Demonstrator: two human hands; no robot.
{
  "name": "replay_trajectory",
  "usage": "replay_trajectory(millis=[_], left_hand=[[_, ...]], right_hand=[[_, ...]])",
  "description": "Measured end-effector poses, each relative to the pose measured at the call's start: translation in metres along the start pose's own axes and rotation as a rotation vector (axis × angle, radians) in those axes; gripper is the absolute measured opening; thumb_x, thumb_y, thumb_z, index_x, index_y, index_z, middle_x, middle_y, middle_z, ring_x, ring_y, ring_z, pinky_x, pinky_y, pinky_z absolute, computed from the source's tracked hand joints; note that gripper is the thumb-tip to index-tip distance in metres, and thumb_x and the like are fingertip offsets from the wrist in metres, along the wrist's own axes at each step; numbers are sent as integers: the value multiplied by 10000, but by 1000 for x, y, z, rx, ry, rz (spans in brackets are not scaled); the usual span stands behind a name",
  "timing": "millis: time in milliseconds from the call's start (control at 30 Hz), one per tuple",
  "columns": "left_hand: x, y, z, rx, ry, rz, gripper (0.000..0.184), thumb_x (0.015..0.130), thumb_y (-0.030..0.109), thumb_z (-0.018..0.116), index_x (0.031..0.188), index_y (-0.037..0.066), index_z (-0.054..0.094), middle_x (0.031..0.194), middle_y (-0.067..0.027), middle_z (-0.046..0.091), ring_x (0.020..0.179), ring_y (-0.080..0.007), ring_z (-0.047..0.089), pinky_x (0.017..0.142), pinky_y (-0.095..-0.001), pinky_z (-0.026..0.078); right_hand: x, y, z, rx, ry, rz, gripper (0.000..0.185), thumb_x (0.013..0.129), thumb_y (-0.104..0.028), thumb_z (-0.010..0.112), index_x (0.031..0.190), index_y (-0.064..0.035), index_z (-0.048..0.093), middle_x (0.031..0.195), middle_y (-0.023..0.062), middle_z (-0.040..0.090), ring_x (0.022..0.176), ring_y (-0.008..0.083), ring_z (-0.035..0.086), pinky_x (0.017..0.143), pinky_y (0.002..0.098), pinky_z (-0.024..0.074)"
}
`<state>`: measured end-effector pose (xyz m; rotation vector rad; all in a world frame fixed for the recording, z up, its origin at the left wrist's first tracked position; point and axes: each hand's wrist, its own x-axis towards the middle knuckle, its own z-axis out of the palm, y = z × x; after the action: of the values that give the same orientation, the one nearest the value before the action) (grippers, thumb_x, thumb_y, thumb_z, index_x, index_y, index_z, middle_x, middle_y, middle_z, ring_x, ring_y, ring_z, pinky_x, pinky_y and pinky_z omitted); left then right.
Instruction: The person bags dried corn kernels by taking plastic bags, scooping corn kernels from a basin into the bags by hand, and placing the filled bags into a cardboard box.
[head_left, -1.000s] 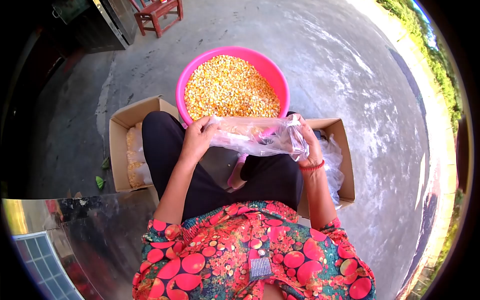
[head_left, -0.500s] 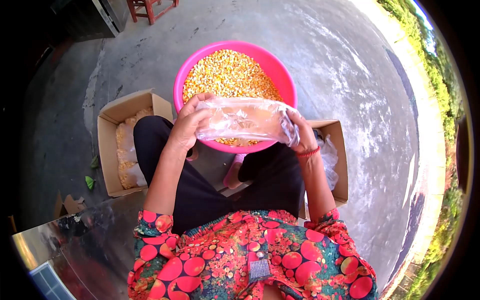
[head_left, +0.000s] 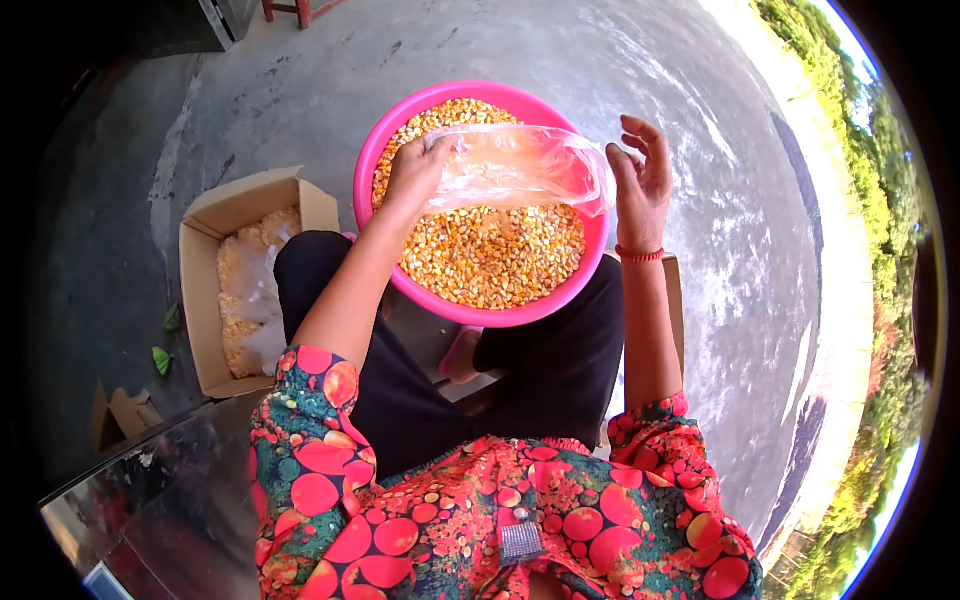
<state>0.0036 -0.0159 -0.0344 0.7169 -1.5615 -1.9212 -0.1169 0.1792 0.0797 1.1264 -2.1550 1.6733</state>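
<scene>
In the head view a clear plastic bag (head_left: 520, 170) is stretched sideways over a pink basin (head_left: 592, 255). Loose corn kernels (head_left: 490, 255) fill much of the basin. My left hand (head_left: 420, 172) is closed on the bag's left end, fingers and thumb pinching the film. At the other end, my right hand (head_left: 643, 185) is raised with its thumb and fingers apart, right beside the bag's edge. Whether its palm side touches the film I cannot tell. A red bracelet circles the right wrist.
Left of my knees stands a cardboard box (head_left: 205, 300) with filled clear bags of yellowish contents (head_left: 250, 290). Another box (head_left: 673, 310) is mostly hidden behind my right arm and leg. A red stool (head_left: 300, 12) and a metal-edged surface (head_left: 180, 490) are farther off.
My right hand has let go of the bag's right end and risen to the right with its fingers apart. My left hand has moved up and right, taking the bag farther over the basin.
</scene>
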Motion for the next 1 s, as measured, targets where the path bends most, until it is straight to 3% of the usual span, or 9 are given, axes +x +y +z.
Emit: replay_trajectory(millis=[100, 267, 367, 467, 700, 767, 833, 900, 1000], left_hand=[[2, -5, 7, 5, -51, -111, 239, 931, 215, 515, 999, 21, 636, 835, -15, 618, 716, -78, 554, 628, -237, 464], [2, 0, 18, 14, -60, -29, 262, 918, 214, 502, 986, -1, 637, 797, -34, 634, 688, -95, 569, 618, -253, 464], [2, 12, 14, 70, -48, -48, 265, 882, 218, 513, 931, -5, 648, 745, -47, 643, 660, -109, 577, 614, -279, 467], [5, 9, 10, 153, -84, 28, 250, 842, 232, 565, 919, 8, 646, 803, -78, 659, 717, -129, 607, 661, -281, 486], [14, -1, 10, 421, -160, 172, 416, 719, 47, 624, 1126, -6, 557, 931, -63, 640, 818, -168, 611, 753, -277, 487], [10, -3, 11, 448, -60, 199, 358, 722, 134, 638, 1068, 47, 611, 986, -165, 652, 853, -271, 647, 754, -350, 496], [9, 7, 13, 565, 3, 122, 264, 779, 185, 613, 985, 23, 639, 901, -181, 659, 819, -301, 647, 731, -362, 494], [7, 7, 14, 575, 55, 163, 255, 823, 242, 589, 916, 15, 657, 819, -185, 656, 776, -316, 645, 702, -373, 490], [7, 14, 18, 517, 20, 50, 286, 842, 290, 573, 896, 25, 667, 794, -178, 659, 742, -311, 646, 683, -384, 487]], right_hand=[[-18, -22, 23, 346, -519, 231, 145, 819, 19, 550, 948, -13, 606, 894, 53, 626, 828, 142, 573, 740, 253, 453], [-61, 48, 87, -219, -608, -266, 284, 861, -141, 511, 1121, -31, 536, 1050, 190, 563, 935, 370, 558, 816, 428, 435], [-64, 31, 84, -464, -1215, -10, 312, 887, -251, 488, 1129, -64, 550, 913, 187, 606, 857, 374, 582, 836, 417, 428], [-54, 51, 81, -214, -1015, -100, 295, 883, -270, 507, 1088, -74, 587, 861, 181, 622, 816, 355, 603, 846, 425, 425], [-9, 104, 72, -553, -758, -206, 519, 788, -234, 639, 1260, -73, 495, 1187, 206, 542, 1128, 366, 486, 997, 420, 360], [-1, 103, 60, -409, -663, -104, 470, 789, -216, 655, 1217, -66, 533, 1131, 185, 573, 1070, 330, 539, 921, 393, 431], [4, 73, 44, -194, -647, 49, 223, 847, -154, 620, 1026, -20, 622, 960, 72, 622, 825, 121, 605, 713, 259, 495], [-2, 45, 33, -30, -859, 157, 146, 864, -121, 596, 934, -1, 641, 816, 25, 623, 750, 96, 592, 673, 251, 482], [-39, 50, 31, -13, -1093, 33, 137, 798, -137, 630, 808, -1, 649, 708, 119, 636, 643, 214, 615, 635, 318, 478]])
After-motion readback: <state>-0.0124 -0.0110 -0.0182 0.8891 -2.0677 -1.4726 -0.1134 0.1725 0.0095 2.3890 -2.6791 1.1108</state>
